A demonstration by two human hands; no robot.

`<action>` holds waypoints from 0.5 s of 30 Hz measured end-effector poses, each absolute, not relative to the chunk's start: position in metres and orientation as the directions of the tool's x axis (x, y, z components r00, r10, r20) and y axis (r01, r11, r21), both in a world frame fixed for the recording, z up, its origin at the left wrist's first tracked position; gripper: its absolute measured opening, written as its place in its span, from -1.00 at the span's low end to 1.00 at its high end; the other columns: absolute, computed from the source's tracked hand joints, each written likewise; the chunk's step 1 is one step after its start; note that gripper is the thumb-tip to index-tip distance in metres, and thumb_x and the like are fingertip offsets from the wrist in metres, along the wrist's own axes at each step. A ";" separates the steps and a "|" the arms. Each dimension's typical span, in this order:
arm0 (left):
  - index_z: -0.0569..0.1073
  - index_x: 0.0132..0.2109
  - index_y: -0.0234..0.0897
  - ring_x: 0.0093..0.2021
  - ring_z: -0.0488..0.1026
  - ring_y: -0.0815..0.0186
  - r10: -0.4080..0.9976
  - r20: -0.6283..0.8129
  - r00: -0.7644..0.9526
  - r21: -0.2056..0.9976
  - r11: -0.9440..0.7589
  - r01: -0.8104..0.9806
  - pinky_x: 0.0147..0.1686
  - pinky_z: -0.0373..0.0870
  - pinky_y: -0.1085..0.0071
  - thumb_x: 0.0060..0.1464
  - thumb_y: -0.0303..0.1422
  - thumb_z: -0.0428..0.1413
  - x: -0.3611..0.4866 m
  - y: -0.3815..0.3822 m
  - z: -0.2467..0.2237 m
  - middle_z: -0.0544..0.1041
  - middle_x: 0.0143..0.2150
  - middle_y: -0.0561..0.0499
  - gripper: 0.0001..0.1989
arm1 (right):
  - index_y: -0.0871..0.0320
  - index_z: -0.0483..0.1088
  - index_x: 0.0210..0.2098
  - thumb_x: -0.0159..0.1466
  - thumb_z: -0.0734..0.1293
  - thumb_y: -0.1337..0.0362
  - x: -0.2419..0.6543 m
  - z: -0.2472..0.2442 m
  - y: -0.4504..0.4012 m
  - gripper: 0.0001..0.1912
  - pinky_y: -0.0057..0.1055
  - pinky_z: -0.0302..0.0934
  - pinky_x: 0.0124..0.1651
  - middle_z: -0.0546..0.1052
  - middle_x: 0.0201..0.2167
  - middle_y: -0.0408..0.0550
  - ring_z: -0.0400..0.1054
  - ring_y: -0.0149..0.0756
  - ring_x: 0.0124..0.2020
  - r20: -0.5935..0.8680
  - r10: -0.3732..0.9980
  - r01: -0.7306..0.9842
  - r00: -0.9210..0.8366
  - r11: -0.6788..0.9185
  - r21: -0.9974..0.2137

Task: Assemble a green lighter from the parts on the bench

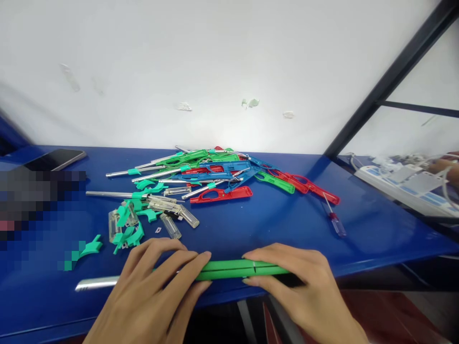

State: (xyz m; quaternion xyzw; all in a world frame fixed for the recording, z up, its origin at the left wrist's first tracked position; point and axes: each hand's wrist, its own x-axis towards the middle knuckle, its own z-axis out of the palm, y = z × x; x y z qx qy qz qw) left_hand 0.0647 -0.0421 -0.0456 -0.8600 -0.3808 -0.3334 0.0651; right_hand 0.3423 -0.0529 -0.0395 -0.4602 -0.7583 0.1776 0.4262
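A green long-necked gas lighter (229,269) lies lengthwise across the front edge of the table, its metal tube (96,284) sticking out to the left. My left hand (154,291) is closed around the part where tube and handle meet, hiding most of it. With thumb and fingers my right hand (297,282) pinches the handle's right portion. A seam runs along the handle between its two halves. Beyond my hands lie loose teal triggers (131,236), clear fuel tanks (171,225) and a tube with a teal piece (114,194).
At the back is a pile of red, blue and green lighter shells (222,169) with metal tubes. A screwdriver (336,223) lies to the right. A phone (53,159) rests at the back left. Beyond a black frame (387,81), white parts (405,186) lie beside another person's hand (446,165).
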 end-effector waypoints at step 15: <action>0.48 0.01 -0.13 -0.13 0.57 0.20 0.545 0.654 0.524 0.121 -0.759 0.640 0.26 0.17 0.13 0.32 -0.59 0.12 0.067 -0.037 -0.029 0.72 -0.21 0.15 -0.74 | -0.31 0.70 0.03 0.41 0.54 0.22 0.351 -0.062 -0.062 -0.73 -0.20 0.64 0.00 0.77 -0.01 -0.31 0.71 -0.04 -0.01 0.423 0.866 0.616 -0.265 0.490 -0.617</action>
